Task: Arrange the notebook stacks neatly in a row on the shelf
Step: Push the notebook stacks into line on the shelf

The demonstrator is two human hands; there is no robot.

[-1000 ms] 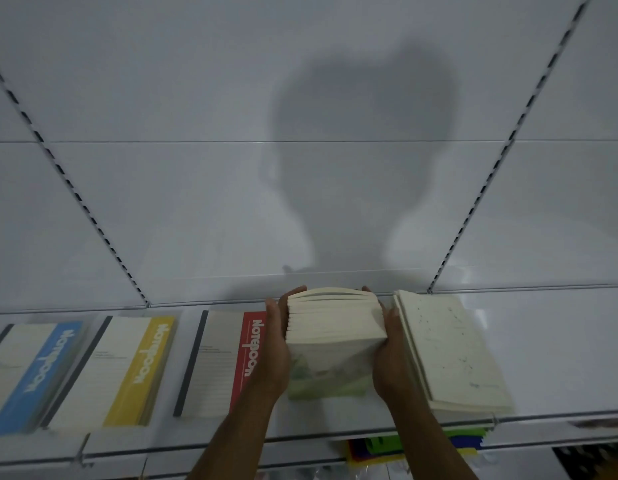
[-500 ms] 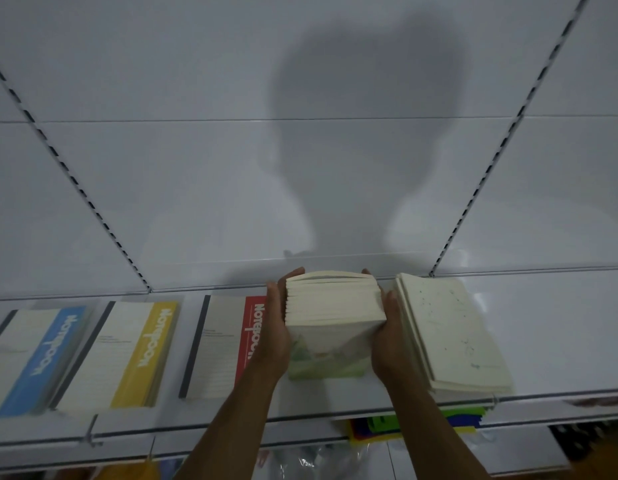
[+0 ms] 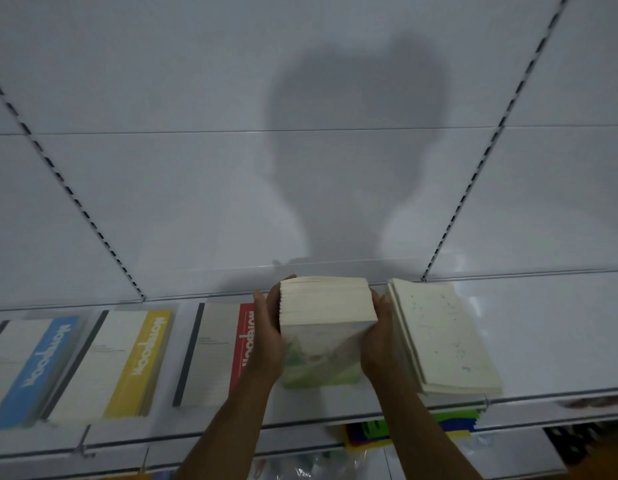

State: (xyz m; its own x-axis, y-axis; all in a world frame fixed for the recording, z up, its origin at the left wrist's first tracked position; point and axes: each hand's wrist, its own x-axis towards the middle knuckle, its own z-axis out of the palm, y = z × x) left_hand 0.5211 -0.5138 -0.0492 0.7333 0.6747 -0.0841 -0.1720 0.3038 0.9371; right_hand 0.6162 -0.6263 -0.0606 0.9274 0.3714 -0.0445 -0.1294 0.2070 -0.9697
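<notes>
Holding a fat stack of notebooks (image 3: 326,327) from both sides, the two hands sit in the lower middle of the frame. The left hand (image 3: 267,336) wraps its fingers round the stack's left side, and the right hand (image 3: 378,336) wraps round the right side. The stack shows cream page edges on top and a green picture on its front cover. Its bottom meets the white shelf (image 3: 550,327).

Just right of the right hand lies a cream stack (image 3: 442,336), flat on the shelf and touching that hand. Just left of the left hand lies a red notebook stack (image 3: 216,351), partly hidden behind the wrist. Further left is a yellow one (image 3: 113,365), then a blue one (image 3: 30,370) at the left edge of the frame. Behind them is a white back wall with a dark shadow (image 3: 356,150) of a person in the middle. Colourful things (image 3: 449,424) peek out under the shelf at the lower right.
</notes>
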